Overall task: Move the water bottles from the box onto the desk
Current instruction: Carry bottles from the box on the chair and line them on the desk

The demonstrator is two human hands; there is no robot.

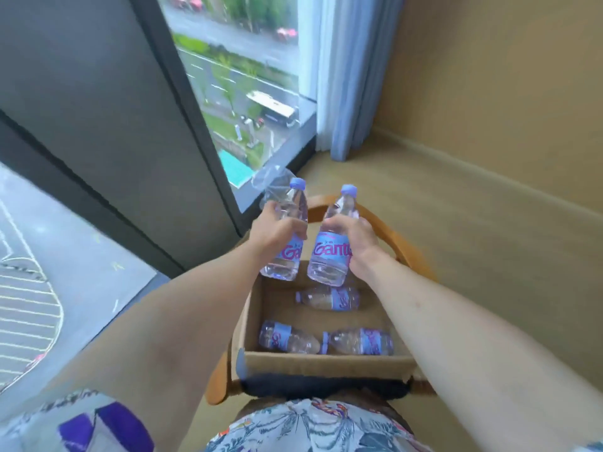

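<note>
An open cardboard box [326, 365] sits on a wooden chair in front of me. Three clear water bottles with purple labels and caps lie flat inside it: one near the far side [328, 298], one at the near left [288, 337], one at the near right [359, 341]. My left hand [277, 231] grips an upright bottle [285, 259] above the box's far edge. My right hand [357, 244] grips a second upright bottle [331, 256] beside it. Crumpled clear plastic wrap [272, 182] sticks up behind the left bottle. No desk is in view.
The wooden chair [408, 252] with a curved backrest holds the box. A tall window with a dark frame [195, 125] stands ahead on the left. Pale curtains [346, 76] hang in the corner beside a tan wall. Beige carpet [489, 256] stretches to the right.
</note>
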